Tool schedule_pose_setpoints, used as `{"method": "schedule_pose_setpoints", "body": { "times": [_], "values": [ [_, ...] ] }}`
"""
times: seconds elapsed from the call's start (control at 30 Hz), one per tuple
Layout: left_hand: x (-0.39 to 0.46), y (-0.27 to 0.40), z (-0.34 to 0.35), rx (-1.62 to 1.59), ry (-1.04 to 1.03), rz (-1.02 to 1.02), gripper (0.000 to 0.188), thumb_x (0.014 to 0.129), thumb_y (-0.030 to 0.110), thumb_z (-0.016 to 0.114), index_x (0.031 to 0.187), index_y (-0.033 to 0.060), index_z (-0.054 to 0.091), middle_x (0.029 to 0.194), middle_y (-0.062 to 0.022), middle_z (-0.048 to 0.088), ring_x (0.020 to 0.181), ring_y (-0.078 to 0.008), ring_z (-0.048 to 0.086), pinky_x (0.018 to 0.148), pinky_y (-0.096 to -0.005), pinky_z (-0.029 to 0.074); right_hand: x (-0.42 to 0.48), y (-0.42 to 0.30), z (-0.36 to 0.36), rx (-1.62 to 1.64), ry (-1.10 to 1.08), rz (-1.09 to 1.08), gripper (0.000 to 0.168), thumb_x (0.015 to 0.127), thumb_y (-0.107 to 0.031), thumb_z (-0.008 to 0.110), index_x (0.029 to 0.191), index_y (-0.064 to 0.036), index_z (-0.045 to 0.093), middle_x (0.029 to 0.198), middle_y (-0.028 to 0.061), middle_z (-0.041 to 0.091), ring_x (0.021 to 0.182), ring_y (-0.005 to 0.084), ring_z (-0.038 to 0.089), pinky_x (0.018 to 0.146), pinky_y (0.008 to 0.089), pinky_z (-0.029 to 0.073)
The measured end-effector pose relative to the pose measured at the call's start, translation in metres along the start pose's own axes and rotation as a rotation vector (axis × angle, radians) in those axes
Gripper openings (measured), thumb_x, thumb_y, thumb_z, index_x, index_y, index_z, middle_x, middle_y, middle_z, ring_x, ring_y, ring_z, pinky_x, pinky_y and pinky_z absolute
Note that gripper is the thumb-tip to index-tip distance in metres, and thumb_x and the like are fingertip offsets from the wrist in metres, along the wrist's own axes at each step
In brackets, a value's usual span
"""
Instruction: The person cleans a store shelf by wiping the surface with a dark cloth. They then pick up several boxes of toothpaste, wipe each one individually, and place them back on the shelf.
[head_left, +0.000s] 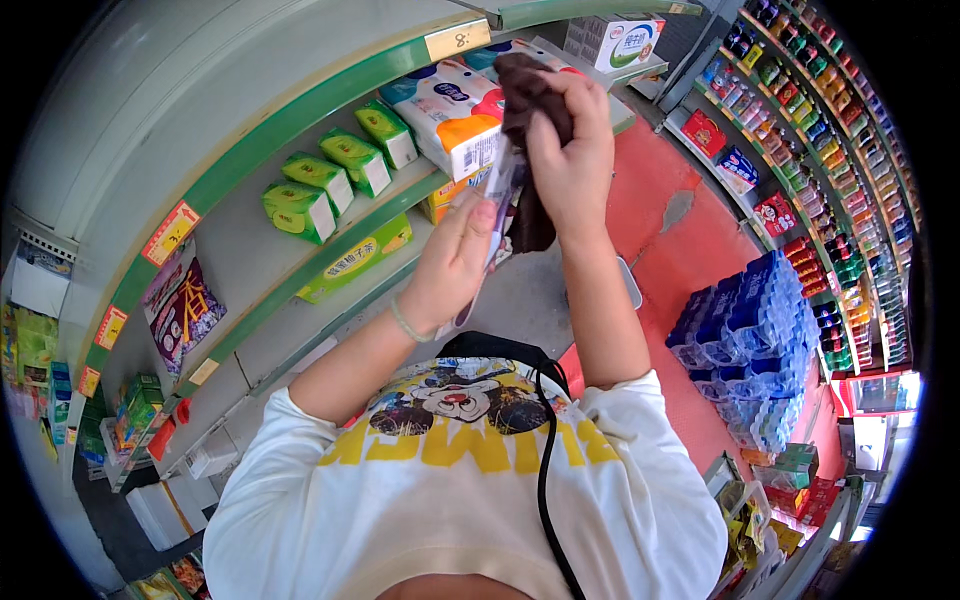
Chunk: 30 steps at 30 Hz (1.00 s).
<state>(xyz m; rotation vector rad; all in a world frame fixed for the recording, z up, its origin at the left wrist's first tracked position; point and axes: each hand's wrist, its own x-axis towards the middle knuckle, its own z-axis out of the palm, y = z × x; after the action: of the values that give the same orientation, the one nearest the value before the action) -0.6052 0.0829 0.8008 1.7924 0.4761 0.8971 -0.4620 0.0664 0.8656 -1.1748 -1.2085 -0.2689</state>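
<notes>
My left hand (457, 259) is closed around a flat, partly see-through package (496, 202) with a purple edge, held on edge in front of my chest. My right hand (574, 142) grips a crumpled dark brown cloth (534, 105) against the package's upper end, and part of the cloth hangs down below the hand. Just behind both hands, large white tissue packs (450, 101) with orange and blue patterns lie on a shelf. Small green tissue packs (300, 210) stand in a row to their left. What exactly the flat package contains cannot be told.
The green-edged shelf (285, 289) curves along the left, holding a purple snack bag (180, 307). A milk carton box (615, 41) sits at the shelf's far end. Shrink-wrapped bottle packs (750, 337) are stacked on the red floor at right, before drink shelves (832, 142).
</notes>
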Motion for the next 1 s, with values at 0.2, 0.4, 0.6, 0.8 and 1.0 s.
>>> {"method": "schedule_pose_setpoints", "body": {
  "times": [0.2, 0.4, 0.6, 0.8, 1.0],
  "values": [
    [0.003, 0.007, -0.007, -0.161, -0.039, -0.087, 0.045, 0.101, 0.038, 0.026, 0.100, 0.0019, 0.053, 0.072, -0.0021, 0.051, 0.058, -0.0091, 0.047, 0.055, -0.0231, 0.040, -0.008, 0.009, -0.001, -0.046, -0.079, -0.023, 0.028, 0.069, 0.002, 0.056, 0.096, -0.001, 0.061, 0.092, 0.0161, 0.054, 0.091, 0.0335, 0.054, 0.082, 0.0367, 0.044],
    [-0.002, 0.024, -0.011, -0.550, -0.095, -0.321, 0.055, 0.099, 0.045, 0.023, 0.111, 0.0002, 0.052, 0.078, -0.0055, 0.056, 0.062, -0.0105, 0.054, 0.057, -0.0234, 0.047, 0.002, 0.033, -0.025, 0.118, 0.037, 0.223, 0.032, 0.072, 0.002, 0.056, 0.104, -0.002, 0.061, 0.101, 0.0152, 0.054, 0.095, 0.0302, 0.055, 0.085, 0.0348, 0.044],
    [-0.001, 0.016, -0.015, -0.567, -0.136, -0.320, 0.053, 0.099, 0.045, 0.027, 0.117, -0.0004, 0.048, 0.094, -0.0096, 0.059, 0.071, -0.0113, 0.057, 0.059, -0.0258, 0.052, -0.041, -0.008, -0.017, -0.120, -0.109, -0.020, 0.045, 0.069, 0.008, 0.056, 0.111, -0.007, 0.062, 0.109, 0.0175, 0.049, 0.099, 0.0318, 0.053, 0.087, 0.0343, 0.044],
    [-0.017, 0.007, -0.010, -0.507, -0.126, -0.388, 0.054, 0.099, 0.045, 0.025, 0.110, -0.0011, 0.052, 0.084, -0.0095, 0.060, 0.064, -0.0128, 0.058, 0.057, -0.0262, 0.050, -0.070, 0.000, -0.033, 0.083, -0.182, 0.250, 0.040, 0.071, 0.008, 0.055, 0.109, -0.004, 0.063, 0.103, 0.0137, 0.053, 0.097, 0.0256, 0.055, 0.087, 0.0307, 0.043],
    [-0.021, 0.007, -0.018, -0.407, -0.123, -0.284, 0.058, 0.099, 0.045, 0.023, 0.108, -0.0022, 0.054, 0.079, -0.0074, 0.059, 0.062, -0.0118, 0.056, 0.058, -0.0245, 0.048, -0.060, 0.030, -0.058, 0.790, 0.067, 0.992, 0.026, 0.090, -0.010, 0.051, 0.114, -0.001, 0.054, 0.105, 0.0089, 0.061, 0.095, 0.0185, 0.060, 0.083, 0.0303, 0.049]
  ]
}}
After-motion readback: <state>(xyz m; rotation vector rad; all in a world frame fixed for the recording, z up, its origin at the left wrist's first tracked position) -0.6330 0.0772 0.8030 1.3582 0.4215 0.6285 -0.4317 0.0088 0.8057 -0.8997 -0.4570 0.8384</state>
